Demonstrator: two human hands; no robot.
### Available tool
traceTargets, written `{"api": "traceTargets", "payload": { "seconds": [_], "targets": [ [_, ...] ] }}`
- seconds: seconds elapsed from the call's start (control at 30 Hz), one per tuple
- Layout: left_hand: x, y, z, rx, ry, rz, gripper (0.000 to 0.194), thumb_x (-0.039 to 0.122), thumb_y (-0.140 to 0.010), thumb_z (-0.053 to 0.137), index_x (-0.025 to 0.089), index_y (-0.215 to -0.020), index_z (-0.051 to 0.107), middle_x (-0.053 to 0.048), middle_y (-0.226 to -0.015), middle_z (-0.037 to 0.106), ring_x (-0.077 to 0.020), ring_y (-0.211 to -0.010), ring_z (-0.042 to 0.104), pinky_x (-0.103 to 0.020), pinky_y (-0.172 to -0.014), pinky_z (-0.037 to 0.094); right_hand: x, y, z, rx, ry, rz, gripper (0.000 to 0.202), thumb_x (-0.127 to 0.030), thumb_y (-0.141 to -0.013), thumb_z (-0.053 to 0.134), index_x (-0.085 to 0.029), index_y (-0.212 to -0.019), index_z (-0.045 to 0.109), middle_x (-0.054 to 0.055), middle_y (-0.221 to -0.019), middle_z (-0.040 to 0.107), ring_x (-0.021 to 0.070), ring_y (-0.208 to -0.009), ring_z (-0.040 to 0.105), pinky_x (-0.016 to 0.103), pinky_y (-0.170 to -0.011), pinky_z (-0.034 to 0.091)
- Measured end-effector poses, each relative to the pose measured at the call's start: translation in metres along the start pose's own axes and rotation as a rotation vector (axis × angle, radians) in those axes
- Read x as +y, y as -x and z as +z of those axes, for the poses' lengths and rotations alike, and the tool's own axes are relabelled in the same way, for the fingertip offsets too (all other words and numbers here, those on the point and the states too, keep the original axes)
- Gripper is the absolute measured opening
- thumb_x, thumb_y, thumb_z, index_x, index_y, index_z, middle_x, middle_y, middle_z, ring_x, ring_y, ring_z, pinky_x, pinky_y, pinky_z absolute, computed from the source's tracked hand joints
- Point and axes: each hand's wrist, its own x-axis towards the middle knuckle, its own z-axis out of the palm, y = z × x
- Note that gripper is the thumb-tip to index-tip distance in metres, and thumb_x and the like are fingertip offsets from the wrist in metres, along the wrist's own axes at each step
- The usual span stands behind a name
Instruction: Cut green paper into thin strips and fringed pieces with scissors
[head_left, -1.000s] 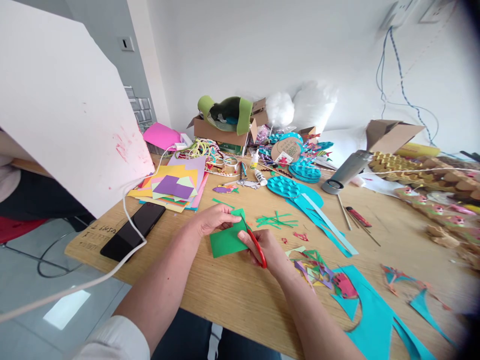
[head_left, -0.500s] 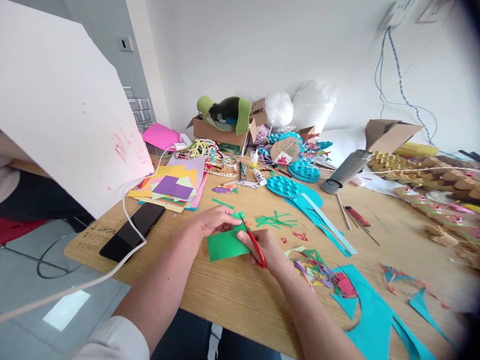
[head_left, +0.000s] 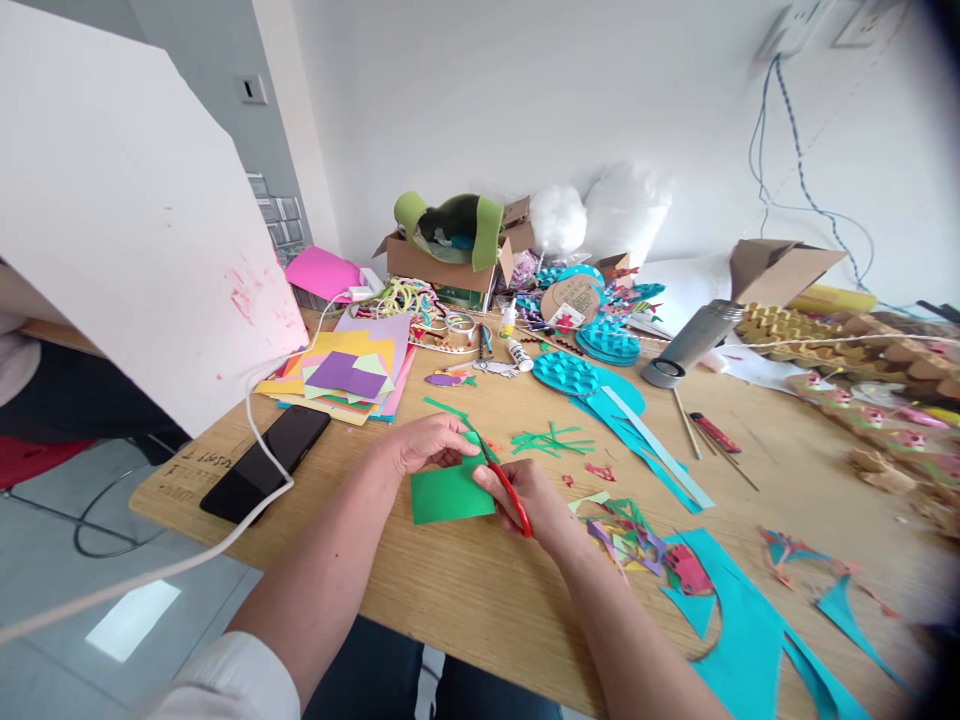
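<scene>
From my feed, nearest are two legs in dark trousers (head_left: 487, 688), under the near edge of the light brown wood-grain table (head_left: 450, 590). Just over that edge I have the flat green paper sheet (head_left: 450, 497), my landmark. My left hand (head_left: 436, 443) pinches its far part between thumb and fingers. My right hand (head_left: 523, 490) is closed around the red-handled metal scissors (head_left: 516, 497), their blades beside the left thumb.

Right of the green sheet I see a loose heap of multicoloured paper scraps (head_left: 626, 545) and a large turquoise cut-out sheet (head_left: 742, 620). Left of it lies a black rectangular phone (head_left: 266, 462), crossed by a white cable (head_left: 259, 430).

Just beyond the sheet are thin green paper strips (head_left: 553, 440); farther to its left, a stack of coloured paper (head_left: 341, 375); farther to its right, a grey cylindrical flask (head_left: 697, 345). Well beyond it sits an open brown cardboard box (head_left: 442, 263), against a plain white wall (head_left: 525, 100). Far left of the sheet, a big white board (head_left: 127, 200) partly hides another person in dark trousers (head_left: 90, 390), above a shiny grey tiled floor (head_left: 210, 590).
</scene>
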Motion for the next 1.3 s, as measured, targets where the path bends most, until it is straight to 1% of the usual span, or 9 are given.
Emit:
{"api": "traceTargets", "payload": {
  "seconds": [0.23,0.47,0.63,0.77,0.9,1.0,1.1,1.2,1.3],
  "targets": [
    [0.007,0.007,-0.014,0.009,-0.008,-0.042,0.021,0.026,-0.055,0.076,0.013,-0.056,0.060,0.001,-0.049,0.057,-0.0077,-0.043,0.048,-0.020,-0.045,0.033,0.000,0.001,-0.002,0.025,-0.048,0.025,0.056,-0.067,-0.073,0.057,-0.017,-0.048,0.051,-0.002,-0.033,0.045,0.0081,-0.029,0.037,0.020,-0.034,0.026],
    [0.015,0.010,-0.029,0.291,0.422,0.176,0.006,0.017,-0.066,0.066,0.011,-0.066,0.064,-0.003,-0.056,0.064,-0.0137,-0.051,0.060,-0.025,-0.057,0.050,0.001,0.002,-0.011,0.407,-0.232,-0.109,0.056,-0.067,-0.081,0.046,-0.017,-0.059,0.057,-0.001,-0.037,0.048,0.0093,-0.033,0.038,0.022,-0.037,0.029],
    [0.011,0.000,-0.023,0.374,0.399,0.267,0.013,0.022,-0.067,0.071,0.011,-0.072,0.066,-0.004,-0.062,0.067,-0.0128,-0.053,0.062,-0.024,-0.057,0.050,-0.003,0.001,-0.012,0.396,-0.204,-0.217,0.052,-0.064,-0.081,0.049,-0.015,-0.068,0.061,0.005,-0.056,0.060,0.0151,-0.052,0.054,0.025,-0.053,0.042],
    [0.005,-0.008,-0.008,0.308,0.283,0.255,0.027,0.035,-0.062,0.078,0.012,-0.072,0.067,-0.005,-0.065,0.068,-0.0128,-0.056,0.062,-0.023,-0.057,0.048,-0.004,-0.002,-0.007,0.364,-0.156,-0.242,0.042,-0.057,-0.073,0.064,-0.016,-0.074,0.060,0.002,-0.065,0.059,0.0161,-0.061,0.053,0.025,-0.057,0.041],
    [-0.001,-0.013,0.002,0.218,0.175,0.235,0.037,0.046,-0.063,0.076,0.011,-0.075,0.068,-0.006,-0.069,0.068,-0.0123,-0.058,0.062,-0.024,-0.060,0.048,-0.002,-0.003,-0.009,0.504,-0.278,-0.204,0.030,-0.043,-0.068,0.069,-0.017,-0.063,0.054,-0.003,-0.055,0.048,0.0125,-0.053,0.044,0.024,-0.052,0.036],
    [-0.004,-0.015,0.002,0.211,-0.054,0.314,0.034,0.039,-0.071,0.071,0.013,-0.094,0.069,-0.008,-0.087,0.071,-0.0156,-0.074,0.065,-0.028,-0.070,0.050,0.003,-0.003,-0.020,0.713,-0.380,-0.210,0.026,-0.036,-0.071,0.064,-0.019,-0.060,0.048,-0.003,-0.054,0.044,0.0113,-0.051,0.041,0.024,-0.051,0.035],
    [-0.005,-0.015,0.003,0.281,-0.583,0.414,0.025,0.017,-0.073,0.065,0.015,-0.097,0.069,-0.008,-0.094,0.071,-0.0182,-0.085,0.064,-0.031,-0.077,0.049,0.009,-0.007,-0.035,0.972,-0.663,-0.316,0.025,-0.029,-0.068,0.065,-0.021,-0.062,0.042,-0.006,-0.055,0.039,0.0096,-0.050,0.041,0.022,-0.049,0.036],
    [-0.004,-0.010,0.012,0.195,-1.197,0.518,0.028,0.007,-0.071,0.058,0.017,-0.093,0.071,-0.007,-0.095,0.070,-0.0217,-0.097,0.060,-0.036,-0.090,0.044,0.013,-0.012,-0.047,1.036,-0.784,-0.360,0.027,-0.028,-0.067,0.062,-0.021,-0.061,0.037,-0.008,-0.055,0.035,0.0076,-0.047,0.038,0.020,-0.046,0.036],
    [0.001,-0.003,0.027,0.111,-1.503,0.542,0.026,0.008,-0.070,0.059,0.016,-0.093,0.070,-0.009,-0.096,0.069,-0.0227,-0.099,0.059,-0.036,-0.094,0.043,0.016,-0.016,-0.052,1.036,-0.811,-0.371,0.028,-0.029,-0.067,0.061,-0.022,-0.059,0.035,-0.009,-0.054,0.034,0.0073,-0.045,0.037,0.021,-0.045,0.036]
  ]
}}
